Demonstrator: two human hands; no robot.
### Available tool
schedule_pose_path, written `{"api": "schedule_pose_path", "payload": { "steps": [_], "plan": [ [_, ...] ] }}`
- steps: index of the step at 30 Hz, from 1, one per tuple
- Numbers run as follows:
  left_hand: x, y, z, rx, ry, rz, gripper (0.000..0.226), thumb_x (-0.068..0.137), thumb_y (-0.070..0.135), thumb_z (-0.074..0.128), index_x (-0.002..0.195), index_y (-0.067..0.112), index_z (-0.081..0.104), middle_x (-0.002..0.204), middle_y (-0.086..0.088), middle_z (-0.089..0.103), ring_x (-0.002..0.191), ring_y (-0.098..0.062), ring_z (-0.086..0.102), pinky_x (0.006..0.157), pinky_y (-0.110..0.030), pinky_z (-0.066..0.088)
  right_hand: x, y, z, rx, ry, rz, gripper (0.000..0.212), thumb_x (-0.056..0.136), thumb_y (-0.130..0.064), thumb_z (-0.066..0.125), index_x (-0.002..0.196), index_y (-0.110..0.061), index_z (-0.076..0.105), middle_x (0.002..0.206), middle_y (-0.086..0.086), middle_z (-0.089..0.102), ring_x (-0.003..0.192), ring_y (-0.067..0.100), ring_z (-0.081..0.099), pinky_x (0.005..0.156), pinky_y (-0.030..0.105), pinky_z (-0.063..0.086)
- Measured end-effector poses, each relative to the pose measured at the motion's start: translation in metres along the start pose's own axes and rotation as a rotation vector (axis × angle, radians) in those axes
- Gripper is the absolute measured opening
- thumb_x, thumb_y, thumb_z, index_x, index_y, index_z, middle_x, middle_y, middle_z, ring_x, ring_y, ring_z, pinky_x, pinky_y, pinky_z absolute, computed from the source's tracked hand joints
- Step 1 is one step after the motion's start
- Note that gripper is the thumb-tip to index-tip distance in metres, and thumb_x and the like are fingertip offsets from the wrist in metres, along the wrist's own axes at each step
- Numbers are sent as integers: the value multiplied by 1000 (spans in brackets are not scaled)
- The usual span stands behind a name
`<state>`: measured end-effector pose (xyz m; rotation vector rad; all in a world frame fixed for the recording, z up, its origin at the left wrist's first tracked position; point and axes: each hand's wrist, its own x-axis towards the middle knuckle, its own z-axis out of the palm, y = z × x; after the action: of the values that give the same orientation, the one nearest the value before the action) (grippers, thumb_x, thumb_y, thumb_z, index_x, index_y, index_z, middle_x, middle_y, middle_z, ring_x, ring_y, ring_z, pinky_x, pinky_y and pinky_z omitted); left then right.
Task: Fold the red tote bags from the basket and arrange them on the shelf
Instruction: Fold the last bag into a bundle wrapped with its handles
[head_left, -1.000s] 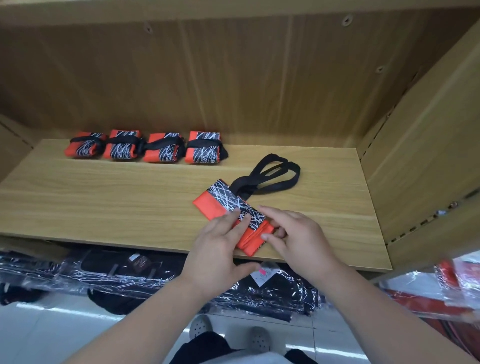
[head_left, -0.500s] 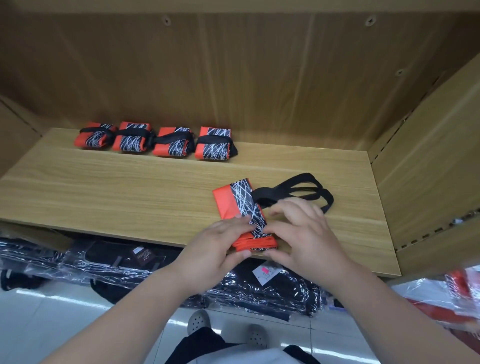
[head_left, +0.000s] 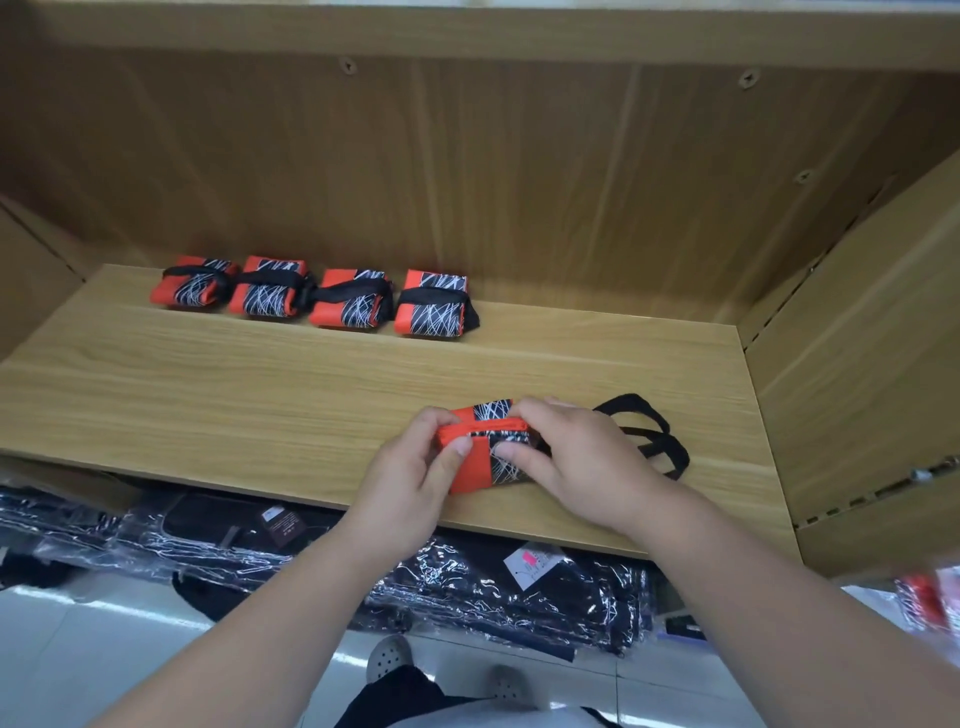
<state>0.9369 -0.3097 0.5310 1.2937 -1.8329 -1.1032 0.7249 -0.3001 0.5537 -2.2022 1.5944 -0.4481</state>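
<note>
Tote bag (head_left: 475, 470) sits near the shelf's (head_left: 260, 395) front edge, pinched between your left hand (head_left: 410, 467) and right hand (head_left: 587, 462). Its black straps (head_left: 670, 449) trail rightward along the shelf, nearer your right hand. Four wrapped bags (head_left: 343, 301) line the back edge, toward the left.

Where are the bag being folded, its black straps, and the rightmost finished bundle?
bag being folded (head_left: 475, 468), head view, on its red front panel.
black straps (head_left: 670, 448), head view, on the wide lower loop.
rightmost finished bundle (head_left: 435, 316), head view, on its patterned front.
</note>
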Motion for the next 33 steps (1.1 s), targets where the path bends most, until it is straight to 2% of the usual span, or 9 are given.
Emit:
{"api": "schedule_pose_path", "payload": {
  "steps": [2, 6, 11, 17, 19, 23, 27, 31, 33],
  "plan": [
    [8, -1, 1, 47, 57, 5, 9, 98, 34, 54, 104, 30, 60, 88, 7, 65, 82, -8, 59, 73, -31, 50, 7, 1, 4, 23, 47, -2, 34, 96, -51, 49, 110, -20, 54, 105, 1, 60, 92, 28, 61, 74, 34, 44],
    [29, -13, 0, 226, 152, 113, 21, 94, 32, 55, 99, 17, 68, 99, 8, 60, 93, -1, 54, 85, -19, 41, 20, 4, 11, 65, 48, 72, 39, 98, -48, 48, 118, -16, 57, 134, -1, 48, 108, 23, 58, 89, 37, 48],
    [37, -20, 5, 494, 213, 70, 45, 92, 49, 41, 102, 18, 72, 103, 3, 67, 96, -23, 55, 87, -41, 47, 33, -1, 21, 46, 71, 173, 34, 95, -47, 53, 116, -21, 56, 117, 0, 56, 99, 27, 60, 81, 38, 49],
    [31, -12, 8, 688, 170, -72, 67, 86, 68, 30, 111, 20, 68, 108, 0, 59, 98, -25, 49, 86, -40, 40, 34, -2, 26, 39, 59, 236, 40, 98, -44, 52, 129, -20, 60, 118, 5, 57, 106, 27, 59, 87, 37, 48],
    [30, -7, 8, 685, 127, -115, 62, 88, 68, 34, 114, 20, 64, 111, 1, 57, 101, -23, 47, 89, -39, 39, 31, -2, 27, 80, 71, 241, 39, 98, -42, 53, 127, -18, 62, 116, 5, 58, 104, 26, 59, 87, 37, 47],
    [23, 7, 6, 309, 60, -176, 30, 93, 46, 56, 112, 23, 52, 106, 5, 59, 101, -18, 54, 89, -37, 45, 22, -2, 23, 304, 101, 244, 29, 97, -35, 58, 119, -18, 65, 112, -4, 58, 103, 14, 57, 87, 31, 46],
    [12, 35, 7, -386, 93, -322, 34, 93, 30, 65, 122, 38, 49, 106, -1, 62, 79, -11, 65, 59, -33, 55, 14, -12, 16, 473, 200, 198, 28, 92, -37, 58, 110, -18, 69, 104, -6, 61, 102, 11, 58, 91, 26, 45],
    [6, 52, 4, -447, 138, -232, 25, 93, 21, 64, 109, 41, 64, 98, 0, 64, 67, -8, 61, 47, -33, 51, 5, -20, -1, 665, 153, 218, 28, 86, -33, 73, 112, -25, 69, 103, -5, 68, 96, 11, 65, 88, 28, 52],
    [6, 57, 1, -451, 169, -190, 23, 94, 17, 63, 101, 38, 66, 98, -4, 66, 67, -15, 61, 46, -33, 50, -6, -18, -10, 827, 8, 230, 58, 70, -22, 89, 120, -37, 61, 106, -4, 73, 97, 9, 70, 91, 28, 55]
  ]
}}
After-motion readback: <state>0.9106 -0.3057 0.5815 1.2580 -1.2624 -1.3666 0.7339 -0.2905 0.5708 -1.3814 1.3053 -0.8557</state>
